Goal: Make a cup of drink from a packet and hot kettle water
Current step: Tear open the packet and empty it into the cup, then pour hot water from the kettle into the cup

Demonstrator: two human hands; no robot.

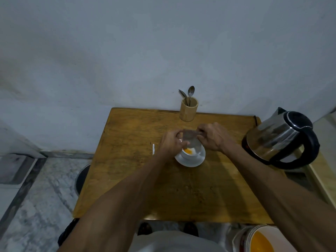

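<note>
head view is showing one packet, one white cup on one saucer, one steel kettle, one wooden holder with two spoons, and one small white strip lying on the wooden table. both arms are reaching forward from the bottom of the frame, bare, and the hands are meeting over the cup. the left hand is pinching the packet's left edge between thumb and fingers, and the right hand is pinching its right edge the same way, knuckles up. the packet is hanging between the two pinches, its lower end pointing down at the cup directly under the grip. orange powder is sitting inside the cup. the holder is standing beyond the grip, the kettle is off to the right of it, the strip just left.
</note>
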